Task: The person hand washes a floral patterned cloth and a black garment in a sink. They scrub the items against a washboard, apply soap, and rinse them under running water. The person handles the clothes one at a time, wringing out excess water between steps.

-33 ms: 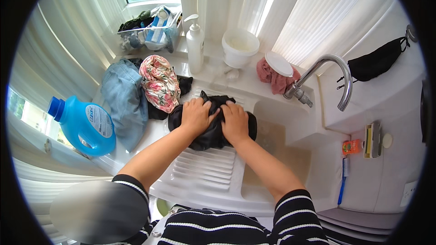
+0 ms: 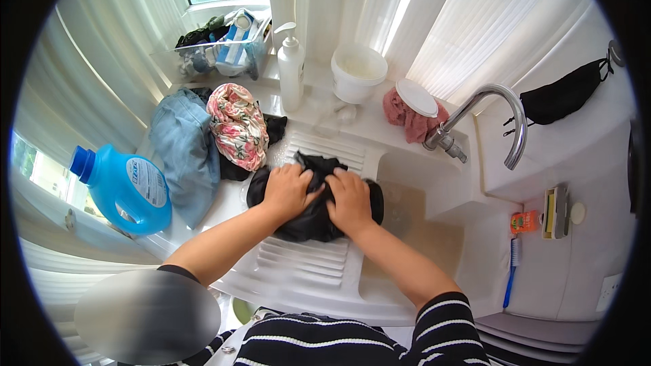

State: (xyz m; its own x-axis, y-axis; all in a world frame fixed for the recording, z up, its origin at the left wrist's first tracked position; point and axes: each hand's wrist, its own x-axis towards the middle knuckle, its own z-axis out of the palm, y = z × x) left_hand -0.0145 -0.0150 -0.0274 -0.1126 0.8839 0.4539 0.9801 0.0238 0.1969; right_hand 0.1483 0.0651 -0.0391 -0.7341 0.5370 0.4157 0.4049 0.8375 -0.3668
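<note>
A wet-looking black garment (image 2: 312, 224) lies bunched over the ribbed washboard (image 2: 305, 257) molded into the white sink top. My left hand (image 2: 288, 190) presses on its left part, fingers curled into the cloth. Close beside it, my right hand (image 2: 350, 200) grips the garment's right part, near the basin's edge. Both thumbs point toward each other, with a fold of black cloth rising between and beyond the hands. What the fingertips hold underneath is hidden.
Cloudy water stands in the basin (image 2: 413, 230) under a curved faucet (image 2: 519, 129). Left are a blue detergent jug (image 2: 129, 190), light-blue denim (image 2: 183, 152) and a floral cloth (image 2: 237, 125). Behind stand a pump bottle (image 2: 291, 71) and white tub (image 2: 358, 71). A blue brush (image 2: 512, 271) hangs right.
Both hands have drawn slightly nearer to me along the washboard, pulling the black garment with them. The garment's far fold sits lower and more of the far ridges shows.
</note>
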